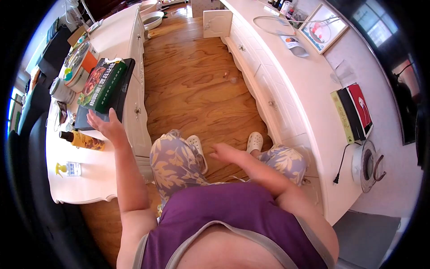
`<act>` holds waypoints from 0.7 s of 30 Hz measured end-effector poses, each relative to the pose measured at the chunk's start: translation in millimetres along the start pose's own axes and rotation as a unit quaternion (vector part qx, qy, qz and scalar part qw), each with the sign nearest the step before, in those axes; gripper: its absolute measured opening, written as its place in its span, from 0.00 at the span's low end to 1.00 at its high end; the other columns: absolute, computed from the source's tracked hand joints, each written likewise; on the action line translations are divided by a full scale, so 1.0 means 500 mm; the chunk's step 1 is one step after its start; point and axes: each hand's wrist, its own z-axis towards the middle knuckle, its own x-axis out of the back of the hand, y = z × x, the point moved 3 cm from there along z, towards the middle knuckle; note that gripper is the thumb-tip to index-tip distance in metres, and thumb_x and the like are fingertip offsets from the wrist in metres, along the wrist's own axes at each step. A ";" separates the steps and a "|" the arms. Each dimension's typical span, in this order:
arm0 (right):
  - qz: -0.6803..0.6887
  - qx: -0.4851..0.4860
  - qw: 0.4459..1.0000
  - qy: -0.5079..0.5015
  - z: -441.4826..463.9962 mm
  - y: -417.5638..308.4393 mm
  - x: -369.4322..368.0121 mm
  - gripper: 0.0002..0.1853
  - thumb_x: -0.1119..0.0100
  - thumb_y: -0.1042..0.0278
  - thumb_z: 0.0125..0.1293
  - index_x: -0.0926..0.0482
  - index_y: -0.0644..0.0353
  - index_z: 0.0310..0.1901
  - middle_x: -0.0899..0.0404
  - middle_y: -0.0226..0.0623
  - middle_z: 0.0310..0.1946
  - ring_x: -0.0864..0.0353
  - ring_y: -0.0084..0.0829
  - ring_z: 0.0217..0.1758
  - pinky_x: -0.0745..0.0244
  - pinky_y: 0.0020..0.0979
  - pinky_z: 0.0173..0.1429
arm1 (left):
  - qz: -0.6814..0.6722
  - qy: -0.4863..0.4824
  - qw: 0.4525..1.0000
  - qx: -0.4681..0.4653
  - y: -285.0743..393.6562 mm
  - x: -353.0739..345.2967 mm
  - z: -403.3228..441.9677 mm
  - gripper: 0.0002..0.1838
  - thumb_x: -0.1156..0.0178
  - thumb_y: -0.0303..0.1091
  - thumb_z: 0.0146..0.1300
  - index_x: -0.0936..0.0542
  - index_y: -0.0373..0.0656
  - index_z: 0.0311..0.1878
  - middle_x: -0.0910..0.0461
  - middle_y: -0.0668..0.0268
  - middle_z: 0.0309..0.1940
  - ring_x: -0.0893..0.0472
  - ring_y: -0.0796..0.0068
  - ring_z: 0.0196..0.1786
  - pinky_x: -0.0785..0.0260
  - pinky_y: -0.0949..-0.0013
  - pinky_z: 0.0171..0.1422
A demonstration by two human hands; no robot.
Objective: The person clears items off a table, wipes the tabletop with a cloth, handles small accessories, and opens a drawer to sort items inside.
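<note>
My left hand (107,127) is raised over the left cabinet top, palm up with fingers spread and nothing in it. Just beyond its fingertips lies a green box (102,85) with a food picture and white lettering, resting on a dark flat case (121,92). Nearer to me, a yellow bottle with a black cap (83,140) lies on its side, close to my left forearm. A clear pump bottle with a yellow top (69,169) is closer still. My right hand (224,153) hangs over the floor between the cabinets, fingers loosely bent and apart, holding nothing visible.
Tubs and a white jar (62,91) crowd the left cabinet (107,38). On the right counter (286,71) are a framed picture (322,29), a glass (344,71), books (354,112) and a plugged cord (339,172). An open cabinet door (217,23) juts over the wooden floor (192,80).
</note>
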 end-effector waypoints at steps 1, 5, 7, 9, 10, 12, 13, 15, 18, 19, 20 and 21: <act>0.034 0.009 0.999 0.001 -0.010 -0.031 0.028 0.26 0.44 0.59 0.60 0.32 0.70 0.55 0.26 0.57 0.48 0.27 0.52 0.53 0.32 0.42 0.55 | -0.002 0.005 0.999 -0.031 0.008 0.000 -0.003 0.36 0.40 0.34 0.57 0.43 0.36 0.66 0.48 0.45 0.67 0.51 0.51 0.71 0.56 0.57 0.72; 0.017 0.015 1.000 0.021 -0.030 -0.095 0.131 0.26 0.45 0.60 0.61 0.33 0.69 0.56 0.28 0.57 0.51 0.28 0.51 0.54 0.33 0.42 0.56 | -0.016 -0.015 0.998 -0.063 0.005 -0.009 -0.009 0.29 0.41 0.31 0.57 0.35 0.40 0.62 0.43 0.49 0.65 0.48 0.52 0.70 0.52 0.56 0.71; -0.058 0.023 0.996 0.068 -0.044 -0.098 0.188 0.25 0.47 0.60 0.63 0.33 0.68 0.57 0.28 0.55 0.52 0.28 0.50 0.55 0.33 0.42 0.59 | -0.027 -0.011 0.998 -0.052 -0.003 -0.009 -0.005 0.28 0.41 0.31 0.57 0.34 0.40 0.61 0.43 0.49 0.65 0.46 0.53 0.69 0.51 0.56 0.70; -0.071 0.038 0.994 0.070 -0.065 -0.103 0.229 0.25 0.47 0.61 0.63 0.33 0.67 0.57 0.29 0.54 0.53 0.27 0.49 0.55 0.34 0.41 0.60 | -0.039 0.000 0.998 -0.040 -0.007 -0.006 0.001 0.25 0.42 0.30 0.57 0.31 0.39 0.59 0.40 0.51 0.63 0.42 0.55 0.67 0.48 0.58 0.68; -0.084 0.047 0.992 0.077 -0.079 -0.105 0.251 0.24 0.48 0.61 0.63 0.34 0.66 0.58 0.29 0.53 0.54 0.27 0.47 0.54 0.34 0.41 0.61 | -0.033 0.001 0.999 -0.040 -0.011 -0.003 0.004 0.25 0.42 0.30 0.57 0.31 0.39 0.59 0.40 0.51 0.63 0.42 0.55 0.67 0.48 0.58 0.68; -0.033 0.037 0.993 0.107 -0.114 -0.107 0.312 0.25 0.47 0.63 0.64 0.35 0.65 0.59 0.28 0.51 0.54 0.25 0.43 0.54 0.30 0.37 0.58 | -0.036 -0.008 0.999 -0.037 -0.014 -0.003 0.004 0.24 0.43 0.30 0.57 0.30 0.39 0.58 0.39 0.51 0.62 0.41 0.56 0.66 0.47 0.59 0.68; 0.020 -0.004 0.989 0.145 -0.133 -0.090 0.344 0.24 0.47 0.64 0.64 0.34 0.65 0.59 0.26 0.49 0.52 0.24 0.40 0.51 0.29 0.34 0.55 | -0.031 -0.012 0.999 -0.039 -0.014 -0.005 0.003 0.24 0.43 0.30 0.57 0.30 0.39 0.58 0.39 0.51 0.62 0.41 0.56 0.66 0.47 0.59 0.68; 0.110 -0.048 0.961 0.247 -0.181 -0.025 0.383 0.21 0.47 0.67 0.64 0.31 0.64 0.57 0.23 0.43 0.44 0.23 0.33 0.44 0.28 0.29 0.48 | -0.027 -0.002 0.999 -0.045 -0.012 -0.006 0.000 0.22 0.43 0.29 0.58 0.29 0.40 0.57 0.38 0.53 0.62 0.40 0.57 0.66 0.46 0.59 0.68; 0.110 -0.081 0.884 0.448 -0.266 0.139 0.375 0.16 0.49 0.70 0.64 0.27 0.65 0.52 0.22 0.36 0.33 0.27 0.25 0.35 0.30 0.28 0.42 | -0.015 -0.018 0.996 -0.085 0.008 -0.006 -0.007 0.21 0.43 0.28 0.57 0.28 0.41 0.56 0.37 0.55 0.61 0.41 0.56 0.66 0.47 0.59 0.68; 0.090 -0.110 0.863 0.484 -0.296 0.218 0.344 0.15 0.50 0.70 0.64 0.27 0.66 0.50 0.22 0.37 0.33 0.27 0.24 0.35 0.30 0.28 0.42 | -0.008 -0.025 0.996 -0.090 0.022 -0.008 -0.010 0.21 0.43 0.28 0.57 0.28 0.41 0.56 0.37 0.55 0.61 0.41 0.56 0.66 0.47 0.59 0.68; 0.069 -0.138 0.840 0.519 -0.325 0.291 0.297 0.14 0.50 0.71 0.64 0.27 0.67 0.49 0.22 0.38 0.33 0.27 0.24 0.35 0.30 0.28 0.41 | 0.022 -0.046 0.993 -0.103 0.036 -0.009 -0.014 0.21 0.43 0.27 0.57 0.27 0.41 0.56 0.36 0.56 0.61 0.41 0.55 0.66 0.47 0.58 0.68; 0.105 -0.201 0.844 0.486 -0.354 0.348 0.231 0.14 0.50 0.70 0.64 0.27 0.68 0.48 0.22 0.39 0.33 0.26 0.26 0.36 0.29 0.29 0.42 | 0.051 -0.066 0.990 -0.115 0.047 -0.011 -0.020 0.20 0.43 0.27 0.57 0.27 0.41 0.55 0.35 0.56 0.61 0.41 0.55 0.67 0.47 0.57 0.69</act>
